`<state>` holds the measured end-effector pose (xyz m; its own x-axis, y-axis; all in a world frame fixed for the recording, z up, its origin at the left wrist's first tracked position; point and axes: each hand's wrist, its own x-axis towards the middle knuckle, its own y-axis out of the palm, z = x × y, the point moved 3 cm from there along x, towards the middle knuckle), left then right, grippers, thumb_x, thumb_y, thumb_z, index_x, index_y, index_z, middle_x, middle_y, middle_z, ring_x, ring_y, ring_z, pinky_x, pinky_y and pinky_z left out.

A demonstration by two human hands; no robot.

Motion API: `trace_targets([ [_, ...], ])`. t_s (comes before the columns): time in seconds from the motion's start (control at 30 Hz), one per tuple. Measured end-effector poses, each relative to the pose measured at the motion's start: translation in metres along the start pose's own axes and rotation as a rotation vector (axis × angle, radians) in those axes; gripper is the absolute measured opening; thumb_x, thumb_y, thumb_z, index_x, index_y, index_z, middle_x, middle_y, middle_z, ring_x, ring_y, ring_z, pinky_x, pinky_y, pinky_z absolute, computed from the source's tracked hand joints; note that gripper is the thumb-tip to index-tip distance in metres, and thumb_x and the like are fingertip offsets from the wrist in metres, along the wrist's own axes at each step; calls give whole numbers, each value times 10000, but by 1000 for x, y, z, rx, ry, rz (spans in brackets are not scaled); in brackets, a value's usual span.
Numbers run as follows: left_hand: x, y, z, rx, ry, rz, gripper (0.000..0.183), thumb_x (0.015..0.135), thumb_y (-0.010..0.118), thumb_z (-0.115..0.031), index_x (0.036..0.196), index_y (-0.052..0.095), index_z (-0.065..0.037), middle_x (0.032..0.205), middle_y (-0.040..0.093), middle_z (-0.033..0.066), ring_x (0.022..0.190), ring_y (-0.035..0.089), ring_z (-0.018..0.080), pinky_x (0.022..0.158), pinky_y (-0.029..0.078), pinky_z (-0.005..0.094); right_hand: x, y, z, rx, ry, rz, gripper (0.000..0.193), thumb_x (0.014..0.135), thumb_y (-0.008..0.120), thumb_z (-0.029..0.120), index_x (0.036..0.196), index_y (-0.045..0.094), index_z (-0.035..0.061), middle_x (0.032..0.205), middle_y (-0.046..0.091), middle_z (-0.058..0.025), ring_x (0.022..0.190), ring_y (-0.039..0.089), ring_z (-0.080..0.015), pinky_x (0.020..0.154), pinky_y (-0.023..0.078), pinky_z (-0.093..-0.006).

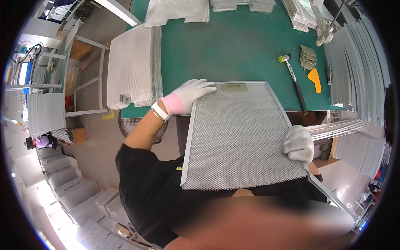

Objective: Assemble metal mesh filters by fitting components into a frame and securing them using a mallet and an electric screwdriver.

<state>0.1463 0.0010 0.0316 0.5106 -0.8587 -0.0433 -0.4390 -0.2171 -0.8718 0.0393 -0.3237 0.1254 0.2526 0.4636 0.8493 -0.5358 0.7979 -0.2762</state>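
A green-topped counter (221,50) fills the upper middle, a white post (118,11) slanting past its far left corner. The floor (89,143) is plain grey, marked with yellow tape (108,115) near the counter's left edge. A round wire-guarded fan (127,124) sits low beside that edge. Farther left stand an open white metal frame (101,81) and a brown cardboard box (79,135). Strong white glare washes out the lower left, and the fisheye rim is black.
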Motion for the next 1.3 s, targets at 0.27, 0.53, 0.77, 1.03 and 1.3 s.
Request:
trace_targets([
  [0.27, 0, -2, 14, 24, -26, 8, 458, 806, 627, -31, 1260, 577, -69, 1197, 633, 131, 1138, 568, 337, 999, 440, 446, -4, -3, 14, -138, 236, 115, 189, 498, 609, 234, 497, 512, 73, 645, 636, -74, 496, 603, -173, 405, 410, -295],
  [0.53, 50, -31, 22, -196, -105, 72, 391, 947, 512, -167, 1290, 562, 15, 1034, 675, 174, 1022, 622, 349, 920, 484, 440, -10, 1, 18, -170, 311, 4, 184, 517, 626, 235, 523, 534, 76, 671, 648, -54, 538, 623, -191, 461, 444, -315],
  [0.77, 121, 48, -13, -281, 241, 217, 655, 1034, 404, -448, 1498, 352, 12, 1553, 366, 212, 1475, 276, 363, 1223, 189, 456, -23, 9, 19, -233, 340, -87, 187, 551, 628, 245, 526, 534, 86, 673, 653, -45, 583, 643, -211, 513, 466, -330],
  [1.03, 120, 27, -23, -255, 106, 209, 474, 991, 442, -272, 1360, 504, 19, 1387, 535, 215, 1303, 489, 360, 1125, 356, 443, -30, 14, 23, -233, 346, -106, 188, 587, 616, 243, 540, 547, 74, 700, 678, -57, 622, 659, -212, 562, 500, -323],
  [1.3, 108, 27, -7, -194, 137, 212, 478, 991, 433, -282, 1369, 509, 1, 1404, 532, 186, 1331, 459, 371, 1144, 330, 459, -40, 11, 26, -238, 381, -57, 133, 624, 676, 187, 638, 599, 81, 812, 701, -45, 743, 672, -206, 639, 523, -339],
])
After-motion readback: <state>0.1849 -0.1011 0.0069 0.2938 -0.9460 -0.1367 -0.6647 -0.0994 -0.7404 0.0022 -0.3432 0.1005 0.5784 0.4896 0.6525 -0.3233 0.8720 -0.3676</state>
